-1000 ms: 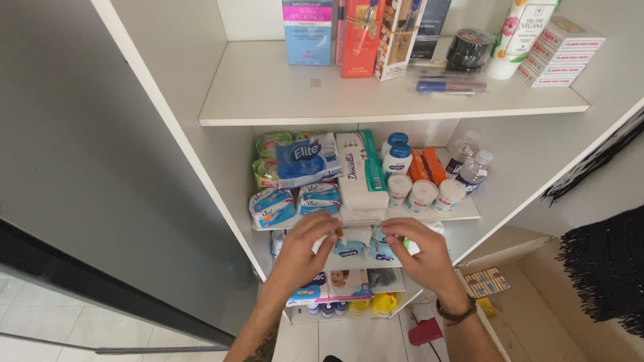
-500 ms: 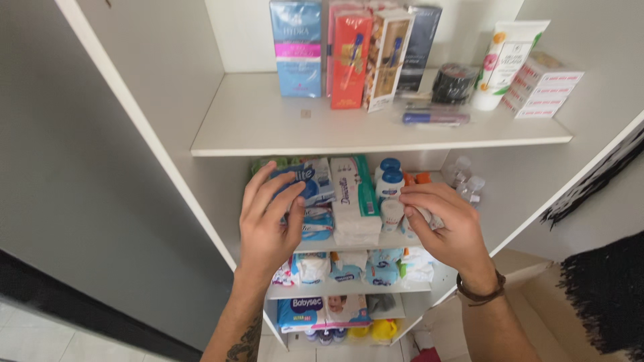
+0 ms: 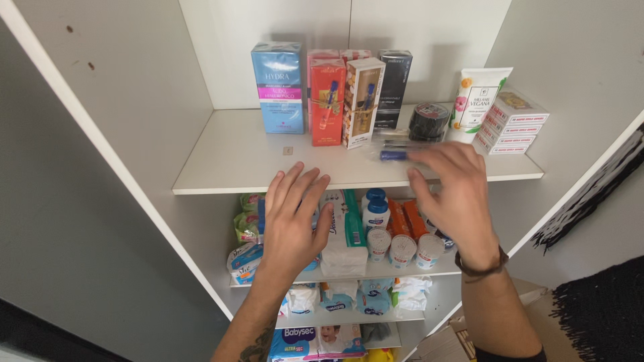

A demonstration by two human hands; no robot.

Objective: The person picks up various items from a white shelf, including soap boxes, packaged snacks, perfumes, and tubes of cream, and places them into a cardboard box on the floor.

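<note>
Both hands have risen from the lower shelves to the top shelf (image 3: 235, 157): left hand (image 3: 293, 218) and right hand (image 3: 453, 191) spread, empty (fingers apart), near a blue-capped wrapped tube (image 3: 396, 155)

The upper shelf (image 3: 228, 157) has a wide bare stretch on its left and near part, open to a reach from the front. Far along it a row of upright boxes, blue box (image 3: 278, 87) to black box (image 3: 393, 87), blocks the back. To the right, a black round tin (image 3: 428, 121), white tube (image 3: 477, 102) and stacked flat boxes (image 3: 513, 122) fill the corner. The left hand (image 3: 292, 221) and right hand (image 3: 451, 194) hover at the near edge, before the crowded lower shelf (image 3: 376, 271)
</note>
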